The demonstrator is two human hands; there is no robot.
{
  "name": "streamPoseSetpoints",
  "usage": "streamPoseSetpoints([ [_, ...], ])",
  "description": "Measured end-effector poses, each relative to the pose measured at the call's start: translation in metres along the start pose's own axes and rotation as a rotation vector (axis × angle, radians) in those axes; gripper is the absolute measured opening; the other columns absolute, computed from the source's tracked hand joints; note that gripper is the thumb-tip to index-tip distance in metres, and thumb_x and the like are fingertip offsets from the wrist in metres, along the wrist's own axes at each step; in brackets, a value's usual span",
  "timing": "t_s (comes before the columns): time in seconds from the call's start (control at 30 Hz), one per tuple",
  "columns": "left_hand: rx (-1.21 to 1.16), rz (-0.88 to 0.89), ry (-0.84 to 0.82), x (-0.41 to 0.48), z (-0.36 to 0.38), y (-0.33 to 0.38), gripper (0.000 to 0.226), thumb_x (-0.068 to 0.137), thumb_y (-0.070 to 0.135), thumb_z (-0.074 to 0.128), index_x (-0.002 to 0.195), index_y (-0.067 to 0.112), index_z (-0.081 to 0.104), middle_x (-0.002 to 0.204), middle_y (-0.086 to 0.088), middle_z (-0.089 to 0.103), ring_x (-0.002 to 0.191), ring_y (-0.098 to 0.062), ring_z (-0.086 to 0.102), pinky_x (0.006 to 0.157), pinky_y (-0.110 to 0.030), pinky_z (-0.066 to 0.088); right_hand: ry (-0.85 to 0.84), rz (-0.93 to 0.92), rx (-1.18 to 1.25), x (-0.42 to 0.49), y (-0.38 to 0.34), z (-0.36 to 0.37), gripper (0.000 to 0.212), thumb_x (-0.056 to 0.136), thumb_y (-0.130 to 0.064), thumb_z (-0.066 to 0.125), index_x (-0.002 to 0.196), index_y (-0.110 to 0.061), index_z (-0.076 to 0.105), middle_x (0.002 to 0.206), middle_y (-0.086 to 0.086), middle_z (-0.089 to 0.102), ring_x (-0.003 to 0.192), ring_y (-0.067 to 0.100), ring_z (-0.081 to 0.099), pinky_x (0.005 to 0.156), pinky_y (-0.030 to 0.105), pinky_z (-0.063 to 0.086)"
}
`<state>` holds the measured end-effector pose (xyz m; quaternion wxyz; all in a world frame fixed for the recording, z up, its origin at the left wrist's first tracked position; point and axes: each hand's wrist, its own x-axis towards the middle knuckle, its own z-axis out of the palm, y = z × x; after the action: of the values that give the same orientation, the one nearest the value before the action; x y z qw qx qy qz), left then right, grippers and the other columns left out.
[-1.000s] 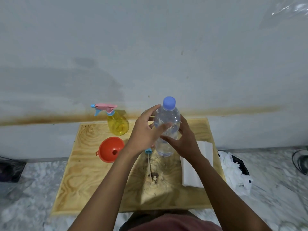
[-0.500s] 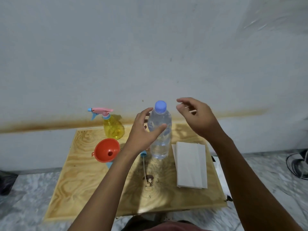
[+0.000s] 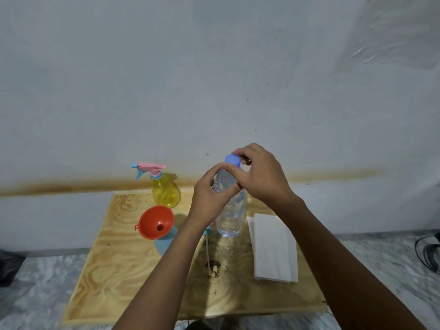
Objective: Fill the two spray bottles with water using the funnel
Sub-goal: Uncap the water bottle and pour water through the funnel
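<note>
A clear water bottle (image 3: pixel 232 215) stands upright on the wooden board (image 3: pixel 123 270). My left hand (image 3: pixel 209 198) grips its upper body. My right hand (image 3: pixel 259 175) has its fingers closed on the bottle's blue cap (image 3: pixel 232 160). An orange funnel (image 3: pixel 156 222) sits in the mouth of a blue spray bottle (image 3: pixel 165 241), left of my left arm. That bottle's removed spray head with its thin tube (image 3: pixel 207 251) lies on the board, partly hidden by my left wrist. A yellow spray bottle (image 3: pixel 164 190) with a pink and blue trigger head stands at the back left.
A folded white cloth (image 3: pixel 273 248) lies on the board's right side. A dark knot (image 3: pixel 213 267) marks the wood near the tube's end. The board rests on a marble floor against a white wall. Black cables (image 3: pixel 428 253) lie at the far right.
My right hand came down from the air onto the blue cap and closed on it. My left hand kept its hold on the water bottle.
</note>
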<state>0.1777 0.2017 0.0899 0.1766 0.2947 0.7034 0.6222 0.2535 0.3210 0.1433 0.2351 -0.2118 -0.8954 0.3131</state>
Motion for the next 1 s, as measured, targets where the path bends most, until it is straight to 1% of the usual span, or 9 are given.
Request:
streamPoseSetpoints([
  [0.13,-0.021,-0.014,-0.006,0.000,-0.001,-0.001,0.046,0.078,0.030,0.083,0.120,0.033,0.066,0.109,0.014,0.071,0.101,-0.006,0.067,0.082,-0.024,0.054,-0.076,-0.107,-0.077,0.004,0.006,-0.004,0.034,0.091,-0.042,0.064,0.118,-0.022,0.065,0.108,-0.007,0.061,0.094,0.007,0.056,0.081,0.023,0.047],
  [0.23,-0.030,-0.023,0.005,0.000,0.000,0.002,0.048,0.076,0.032,0.085,0.120,0.036,0.064,0.110,0.016,0.071,0.100,0.000,0.067,0.078,-0.016,0.052,-0.213,-0.161,-0.005,0.013,0.011,-0.015,0.034,0.092,-0.039,0.065,0.123,-0.024,0.065,0.111,-0.011,0.060,0.099,0.005,0.056,0.084,0.027,0.049],
  [0.3,-0.036,-0.018,0.003,0.000,0.001,0.002,0.047,0.077,0.032,0.085,0.118,0.038,0.064,0.110,0.017,0.072,0.102,0.002,0.067,0.082,-0.017,0.054,-0.279,-0.155,0.023,0.018,0.012,-0.020,0.036,0.091,-0.040,0.066,0.125,-0.027,0.063,0.111,-0.014,0.059,0.101,0.003,0.056,0.086,0.025,0.049],
  [0.37,-0.033,-0.018,-0.005,0.001,0.000,0.000,0.047,0.078,0.031,0.084,0.120,0.033,0.065,0.113,0.016,0.072,0.107,-0.001,0.066,0.090,-0.025,0.055,-0.235,-0.121,0.028,0.020,0.012,-0.020,0.042,0.085,-0.047,0.070,0.123,-0.031,0.063,0.108,-0.017,0.061,0.102,0.002,0.057,0.091,0.025,0.048],
  [0.53,-0.039,-0.021,-0.006,0.001,0.000,-0.003,0.047,0.078,0.030,0.084,0.121,0.031,0.065,0.112,0.011,0.072,0.107,-0.006,0.068,0.090,-0.030,0.056,-0.103,-0.031,0.010,0.017,0.006,-0.013,0.035,0.076,-0.049,0.078,0.102,-0.027,0.070,0.099,-0.015,0.065,0.091,0.001,0.058,0.082,0.022,0.049],
  [0.7,-0.022,-0.017,-0.004,0.002,0.000,-0.003,0.048,0.077,0.031,0.084,0.121,0.030,0.065,0.111,0.013,0.072,0.102,-0.004,0.068,0.085,-0.027,0.057,-0.097,-0.127,-0.162,0.013,0.006,-0.011,0.039,0.087,-0.046,0.068,0.118,-0.023,0.068,0.112,-0.007,0.067,0.101,0.008,0.055,0.084,0.021,0.040],
  [0.83,-0.024,-0.024,0.000,0.002,0.000,-0.003,0.058,0.076,0.036,0.085,0.129,0.029,0.062,0.115,0.014,0.071,0.105,0.000,0.066,0.086,-0.023,0.056,-0.203,-0.167,-0.034,0.014,0.011,-0.014,0.039,0.090,-0.037,0.067,0.126,-0.021,0.065,0.118,-0.008,0.065,0.110,0.009,0.055,0.096,0.028,0.046],
  [0.93,-0.025,-0.024,-0.002,0.002,0.000,-0.001,0.059,0.076,0.036,0.085,0.130,0.030,0.062,0.116,0.016,0.070,0.107,0.002,0.066,0.088,-0.022,0.055,-0.293,-0.107,0.136,0.017,0.014,-0.019,0.040,0.090,-0.033,0.068,0.129,-0.028,0.062,0.118,-0.015,0.061,0.114,0.004,0.054,0.099,0.020,0.041],
  [1.0,-0.039,-0.018,-0.007,0.001,0.000,0.000,0.052,0.078,0.030,0.084,0.126,0.031,0.064,0.113,0.015,0.072,0.105,0.000,0.067,0.088,-0.023,0.056,-0.269,-0.050,0.200,0.017,0.014,-0.015,0.046,0.088,-0.037,0.071,0.132,-0.035,0.058,0.117,-0.015,0.063,0.113,0.001,0.054,0.099,0.018,0.039],
])
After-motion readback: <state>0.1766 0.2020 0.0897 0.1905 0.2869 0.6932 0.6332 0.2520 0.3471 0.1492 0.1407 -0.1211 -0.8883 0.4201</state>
